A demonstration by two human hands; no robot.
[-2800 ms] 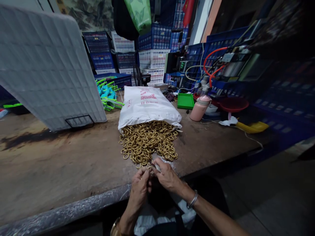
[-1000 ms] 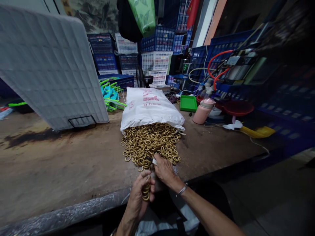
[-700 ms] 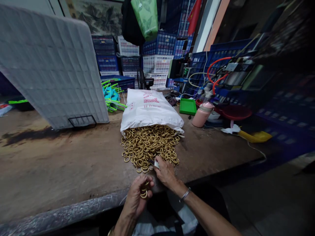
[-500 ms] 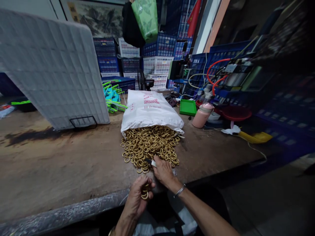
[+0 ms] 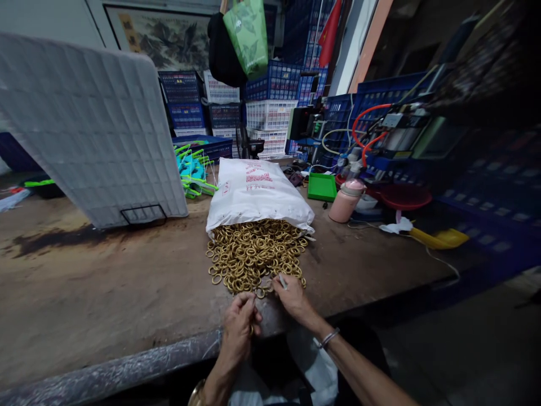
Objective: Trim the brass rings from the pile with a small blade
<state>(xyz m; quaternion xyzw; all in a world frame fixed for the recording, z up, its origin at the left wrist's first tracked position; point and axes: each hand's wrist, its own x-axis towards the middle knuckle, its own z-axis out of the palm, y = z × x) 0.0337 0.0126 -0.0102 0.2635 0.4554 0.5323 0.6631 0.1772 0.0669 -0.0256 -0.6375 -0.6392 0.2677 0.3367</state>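
Observation:
A heap of brass-coloured rings point(image 5: 253, 254) spills from the mouth of a white woven sack point(image 5: 260, 194) lying on the table. At the heap's near edge, my right hand point(image 5: 291, 296) is closed round a small tool with a pale handle point(image 5: 282, 281); its kind I cannot make out. The fingertips of this hand are at the nearest rings. Just left and nearer to me, my left hand point(image 5: 240, 321) is closed with its thumb and forefinger together. A bit of a brass-coloured ring point(image 5: 252, 328) shows between its fingers; the rest is hidden by the palm.
A tall quilted white panel point(image 5: 97, 135) stands on the table point(image 5: 127, 293) at left. Green and blue hangers point(image 5: 194, 172) lie behind the sack. To the right are a green tray point(image 5: 322, 186), a pink bottle point(image 5: 346, 202) and a machine with orange hoses point(image 5: 393, 135). Stacked crates fill the back.
My right hand has moved slightly right and down, and the tool's dark end no longer shows. My left hand has turned, its fingers now pinched, hiding most of the rings seen in it before.

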